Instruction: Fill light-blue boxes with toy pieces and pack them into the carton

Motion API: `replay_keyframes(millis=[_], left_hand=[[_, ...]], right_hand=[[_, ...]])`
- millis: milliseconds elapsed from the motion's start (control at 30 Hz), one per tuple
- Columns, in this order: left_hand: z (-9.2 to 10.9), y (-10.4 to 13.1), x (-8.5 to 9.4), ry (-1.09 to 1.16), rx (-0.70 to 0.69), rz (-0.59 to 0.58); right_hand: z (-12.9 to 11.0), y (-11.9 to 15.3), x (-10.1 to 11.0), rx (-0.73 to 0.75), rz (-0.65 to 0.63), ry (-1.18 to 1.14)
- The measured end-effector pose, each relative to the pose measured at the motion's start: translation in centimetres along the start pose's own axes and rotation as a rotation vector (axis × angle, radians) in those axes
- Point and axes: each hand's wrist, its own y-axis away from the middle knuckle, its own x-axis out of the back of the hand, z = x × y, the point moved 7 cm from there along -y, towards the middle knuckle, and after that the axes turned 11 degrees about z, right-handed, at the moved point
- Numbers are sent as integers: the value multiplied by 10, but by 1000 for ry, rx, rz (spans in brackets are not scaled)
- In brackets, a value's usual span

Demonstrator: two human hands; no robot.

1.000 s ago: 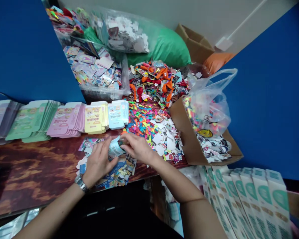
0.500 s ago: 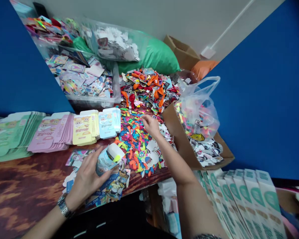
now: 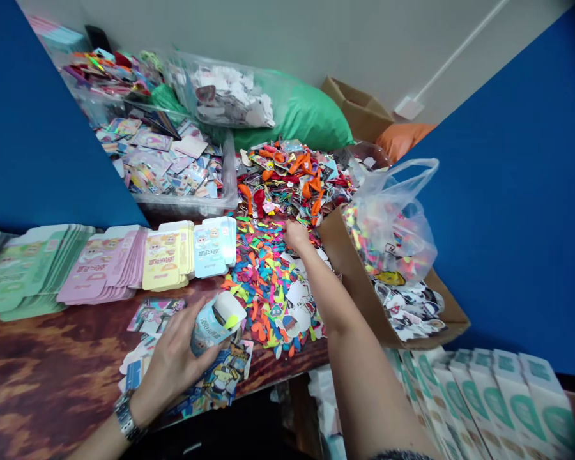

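My left hand [image 3: 179, 354] is wrapped round a small light-blue cardboard box [image 3: 208, 329]. The box is tilted, its top flap up, and a yellow-green piece shows in its mouth. My right hand [image 3: 297, 236] reaches to the far side of a spread of small colourful balloons [image 3: 259, 268], by the larger heap of orange and red balloons and small packets [image 3: 292, 172]. Its fingers are curled down and mostly hidden, so what they pinch cannot be made out. White die-cut stickers [image 3: 297, 306] lie among the small balloons. Printed cards [image 3: 225, 374] lie under my left hand.
Stacks of flat boxes in green, purple [image 3: 96, 265], yellow [image 3: 167, 255] and blue [image 3: 214, 246] line the table's left. Behind stands a clear bin of cards [image 3: 172, 160]. At right, a cardboard box [image 3: 349, 275] holds stickers and a plastic bag [image 3: 393, 230].
My right hand has moved slightly farther over the small balloons towards the mixed heap, its fingers now turned down. My left hand still holds the blue box. The view has shifted a little.
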Motion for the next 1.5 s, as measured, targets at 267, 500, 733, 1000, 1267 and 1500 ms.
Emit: replay_keyframes(millis=[267, 500, 733, 1000, 1267, 1500], left_hand=[[1, -1, 1, -8, -16, 12], [-5, -10, -4, -56, 58, 61], [-3, -27, -22, -54, 131, 16], [-1, -26, -19, -45, 43, 76], [-3, -22, -17, 40, 68, 46], [11, -12, -15, 137, 24, -45]], right_hand=[[11, 5, 5, 23, 79, -183], [-5, 34, 47, 69, 170, -488], [-105, 159, 95, 628, 183, -884], [-133, 209, 81, 815, 138, -662], [-105, 180, 98, 767, 252, -864], [-48, 57, 38, 221, 153, -421]])
